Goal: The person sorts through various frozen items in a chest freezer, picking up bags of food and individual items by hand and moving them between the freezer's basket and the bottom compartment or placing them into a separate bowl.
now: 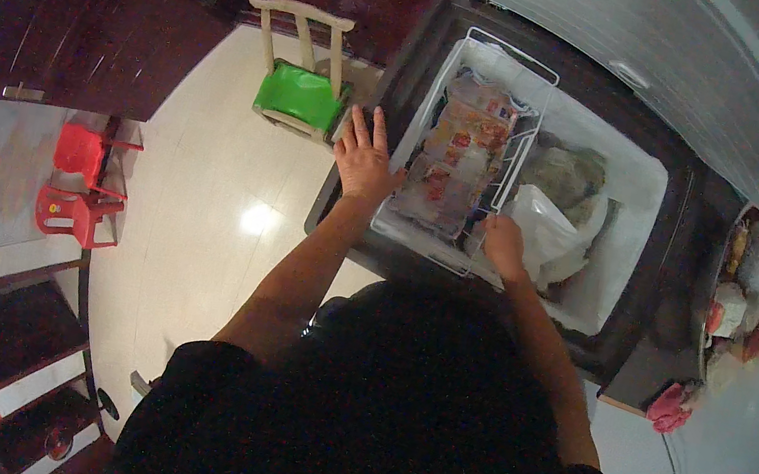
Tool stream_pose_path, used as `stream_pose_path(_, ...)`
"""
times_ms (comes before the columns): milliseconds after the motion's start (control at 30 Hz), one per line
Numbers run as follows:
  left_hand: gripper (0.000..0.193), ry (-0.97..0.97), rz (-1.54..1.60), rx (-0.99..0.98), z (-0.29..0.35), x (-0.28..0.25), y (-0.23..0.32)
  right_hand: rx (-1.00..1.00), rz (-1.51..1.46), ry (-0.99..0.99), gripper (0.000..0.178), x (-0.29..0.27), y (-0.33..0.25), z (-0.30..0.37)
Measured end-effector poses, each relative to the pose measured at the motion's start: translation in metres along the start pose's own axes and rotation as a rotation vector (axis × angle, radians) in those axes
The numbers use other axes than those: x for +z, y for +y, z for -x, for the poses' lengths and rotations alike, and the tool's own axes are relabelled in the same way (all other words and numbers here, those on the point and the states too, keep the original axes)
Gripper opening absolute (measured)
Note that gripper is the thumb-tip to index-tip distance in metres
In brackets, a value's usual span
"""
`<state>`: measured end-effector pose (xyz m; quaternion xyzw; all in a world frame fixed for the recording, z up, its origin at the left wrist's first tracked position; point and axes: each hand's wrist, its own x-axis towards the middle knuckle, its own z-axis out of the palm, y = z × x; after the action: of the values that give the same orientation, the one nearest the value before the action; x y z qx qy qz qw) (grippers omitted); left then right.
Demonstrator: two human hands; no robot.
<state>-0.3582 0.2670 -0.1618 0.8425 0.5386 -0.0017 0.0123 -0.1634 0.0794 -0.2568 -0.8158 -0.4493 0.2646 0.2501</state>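
Observation:
An open chest freezer (632,231) with a frosted white interior stands before me. At its left side, a white wire basket (525,141) holds several clear-wrapped food packages (456,149) with red and orange parts. My left hand (369,166) lies with fingers spread on the freezer's dark left rim, beside the basket. My right hand (502,243) is closed at the basket's right near edge and appears to grip its wire. Right of the basket, inside the freezer, lie a white plastic bag (544,227) and a greyish-green frosted bundle (563,173).
The freezer's raised lid (628,37) stands behind. A wooden chair with a green seat (301,96) is at the left. Red plastic chairs (74,214) stand farther left on the pale tiled floor (197,235). Assorted bags (746,291) and a pink cloth (669,407) lie at the right.

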Motion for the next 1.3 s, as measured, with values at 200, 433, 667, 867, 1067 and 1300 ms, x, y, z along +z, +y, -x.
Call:
stream_pose_path(200, 0.116, 0.032, 0.032, 0.043, -0.001, -0.007, 0.005, 0.149, -0.003, -0.076, 0.030, -0.016, -0.013, 0.009)
stream_pose_path(433, 0.110, 0.051, 0.074, 0.004, 0.010, -0.001, 0.000, -0.009, 0.119, -0.084, 0.030, 0.018, 0.017, 0.028)
stream_pose_path(667, 0.098, 0.167, 0.186, 0.108, -0.004, 0.010, -0.010, -0.019, -0.127, 0.133, 0.027, -0.105, -0.033, 0.042)
stream_pose_path(867, 0.064, 0.343, 0.465, 0.072, 0.009, 0.024, 0.000, -0.040, -0.304, 0.339, 0.024, -0.257, -0.024, 0.114)
stream_pose_path(1067, 0.030, 0.040, 0.934, 0.195, 0.062, -0.010, 0.107, -0.007, -0.018, 0.967, 0.020, -0.392, 0.036, 0.178)
stream_pose_path(1300, 0.021, -0.047, 1.054, 0.627, 0.089, -0.019, 0.219, 0.323, 0.395, 1.087, 0.053, -0.461, 0.093, 0.183)
